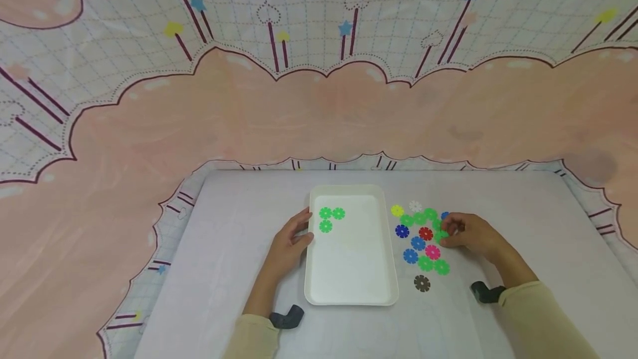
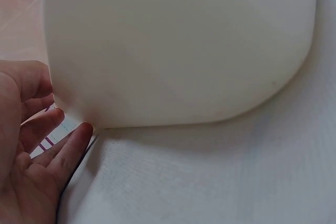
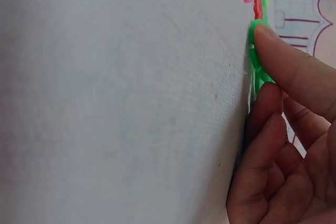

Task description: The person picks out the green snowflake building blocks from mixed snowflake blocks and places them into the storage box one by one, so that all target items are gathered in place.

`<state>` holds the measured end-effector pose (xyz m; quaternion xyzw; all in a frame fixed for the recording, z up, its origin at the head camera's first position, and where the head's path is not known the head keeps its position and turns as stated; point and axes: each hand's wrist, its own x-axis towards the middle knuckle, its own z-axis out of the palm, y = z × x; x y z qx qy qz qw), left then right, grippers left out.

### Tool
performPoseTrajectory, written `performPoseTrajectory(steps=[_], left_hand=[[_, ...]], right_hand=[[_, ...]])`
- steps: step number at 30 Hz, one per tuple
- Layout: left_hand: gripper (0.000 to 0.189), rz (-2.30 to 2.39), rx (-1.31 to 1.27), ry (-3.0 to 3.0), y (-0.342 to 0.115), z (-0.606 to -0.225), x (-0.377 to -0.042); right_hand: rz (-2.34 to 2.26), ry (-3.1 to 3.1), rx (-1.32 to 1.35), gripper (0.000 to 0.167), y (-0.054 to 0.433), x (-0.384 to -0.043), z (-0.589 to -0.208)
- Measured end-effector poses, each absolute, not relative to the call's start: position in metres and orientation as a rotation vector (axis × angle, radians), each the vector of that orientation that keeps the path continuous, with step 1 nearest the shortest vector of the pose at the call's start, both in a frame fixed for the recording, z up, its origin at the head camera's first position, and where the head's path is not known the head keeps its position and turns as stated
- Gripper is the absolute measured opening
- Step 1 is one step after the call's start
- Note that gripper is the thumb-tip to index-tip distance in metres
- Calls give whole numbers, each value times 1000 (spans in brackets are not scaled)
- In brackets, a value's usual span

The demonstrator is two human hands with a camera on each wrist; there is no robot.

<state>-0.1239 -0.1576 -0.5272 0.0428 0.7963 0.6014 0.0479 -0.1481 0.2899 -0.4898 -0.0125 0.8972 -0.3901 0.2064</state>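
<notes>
My left hand [image 1: 291, 242] is at the left side of a white rectangular tray [image 1: 351, 299], its fingertips and thumb touching the outer wall. In the left wrist view the fingertips meet the tray's side [image 2: 178, 51]. Three green snowflake discs [image 1: 325, 226] lie inside the tray, near its far left corner. My right hand [image 1: 468, 234] is at the right edge of a group of coloured discs. In the right wrist view its thumb rests on a green snowflake disc [image 3: 254, 59], with the bent fingers spread apart from the thumb beside it.
Right of the tray lie blue discs [image 1: 411, 256], a red disc [image 1: 426, 234], a pink disc [image 1: 432, 252], a yellow disc [image 1: 397, 211], a white disc [image 1: 415, 206] and several more green ones. Nearest me is a brown disc [image 1: 422, 283]. A patterned cloth [image 1: 319, 109] hangs behind the white table [image 1: 239, 209].
</notes>
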Motion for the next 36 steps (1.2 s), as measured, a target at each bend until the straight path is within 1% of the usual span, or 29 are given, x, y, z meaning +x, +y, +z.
performPoseTrajectory(steps=[7,14,22,27,36], left_hand=[[52,1829,120,2426,-159,-527,-126],[52,1801,119,2432,-157,-526,-127],[52,1800,107,2431,-157,-525,-126],[52,1792,110,2437,-157,-525,-124],[51,1811,110,2437,-157,-525,-122]], right_hand=[[-1138,2438,34,38,294,-152,-494],[-1182,2412,120,45,297,-152,-491],[-1278,2358,121,45,296,-151,-490],[-1286,2346,172,46,293,-149,-488],[-1321,2317,252,43,288,-152,-486]])
